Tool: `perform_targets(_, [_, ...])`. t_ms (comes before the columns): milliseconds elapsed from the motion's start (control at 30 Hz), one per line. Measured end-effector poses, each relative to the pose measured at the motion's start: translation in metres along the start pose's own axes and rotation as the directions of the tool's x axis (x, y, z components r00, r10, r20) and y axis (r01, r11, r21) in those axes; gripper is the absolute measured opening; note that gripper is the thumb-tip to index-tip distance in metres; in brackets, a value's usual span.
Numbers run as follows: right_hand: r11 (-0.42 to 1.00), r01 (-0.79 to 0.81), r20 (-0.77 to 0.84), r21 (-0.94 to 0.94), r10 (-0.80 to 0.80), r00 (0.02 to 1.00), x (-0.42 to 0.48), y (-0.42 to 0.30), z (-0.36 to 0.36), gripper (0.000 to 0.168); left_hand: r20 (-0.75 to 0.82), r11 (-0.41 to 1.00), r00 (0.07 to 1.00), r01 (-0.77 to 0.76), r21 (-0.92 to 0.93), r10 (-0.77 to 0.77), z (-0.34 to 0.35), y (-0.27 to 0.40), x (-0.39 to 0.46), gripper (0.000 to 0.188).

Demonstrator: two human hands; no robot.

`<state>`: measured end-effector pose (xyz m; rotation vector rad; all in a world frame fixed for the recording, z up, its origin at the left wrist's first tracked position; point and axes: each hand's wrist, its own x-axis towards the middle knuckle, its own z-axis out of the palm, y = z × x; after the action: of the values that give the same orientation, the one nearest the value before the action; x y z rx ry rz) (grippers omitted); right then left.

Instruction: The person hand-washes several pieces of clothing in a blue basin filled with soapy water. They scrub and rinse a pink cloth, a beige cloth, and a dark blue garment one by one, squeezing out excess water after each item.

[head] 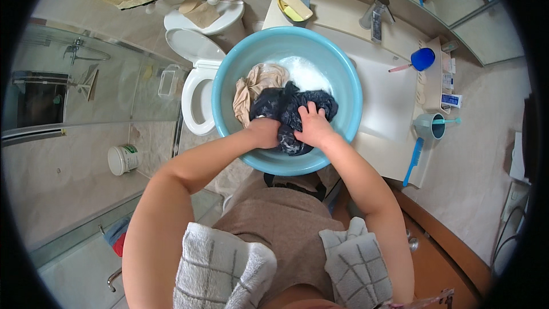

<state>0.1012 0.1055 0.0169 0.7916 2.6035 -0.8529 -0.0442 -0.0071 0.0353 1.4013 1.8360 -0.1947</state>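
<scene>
A round light-blue plastic basin [356,94] holds a wet black garment [311,101], a beige garment [257,83] at its left side and white suds [306,73] towards the far side. My left hand [265,132] is curled at the near left edge of the black garment, its fingers bent and partly hidden. With fingers spread, my right hand [316,125] presses on top of the black garment, right of the left hand. Foam clings to the dark cloth between and below the hands.
A white sink [384,90] with a metal faucet [376,19] lies right of the basin, partly under it. A cup [424,126], a blue comb [414,162] and a soap dish [295,6] stand on the counter [381,154]. The open toilet [188,103] is at the left.
</scene>
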Motion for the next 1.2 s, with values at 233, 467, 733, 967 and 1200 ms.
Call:
perform_targets(233, [0.966, -0.23, 0.423, 0.121, 0.159, 0.892, 0.054, -0.002, -0.026, 0.054, 0.114, 0.986, 0.981, 0.162, -0.029, -0.158, 0.005, 0.004, 0.043, 0.04])
perform_targets(467, [0.988, -0.144, 0.645, -0.056, 0.146, 0.75, 0.041, -0.002, -0.051, 0.054, -0.438, 0.99, 0.898, -0.106, -0.096, 0.054, -0.033, 0.004, -0.018, 0.08])
perform_targets(733, [0.98, 0.195, -0.257, -0.043, -0.199, 0.946, 0.136, -0.037, -0.002, 0.054, -0.483, 0.992, 0.866, -0.1, 0.083, 0.128, 0.026, 0.02, 0.015, 0.062])
perform_targets(967, [0.992, -0.098, -0.327, 0.084, 0.121, 0.937, 0.134, 0.034, 0.0, 0.046, -0.286, 0.991, 0.957, -0.082, -0.106, 0.048, -0.001, 0.01, -0.006, 0.05])
perform_targets(1200, [0.902, -0.412, -0.504, 0.131, 0.418, 0.755, 0.095, 0.001, -0.017, 0.061, -0.251, 0.389, 0.946, -0.156, -0.908, -0.206, -0.054, -0.056, 0.03, 0.045])
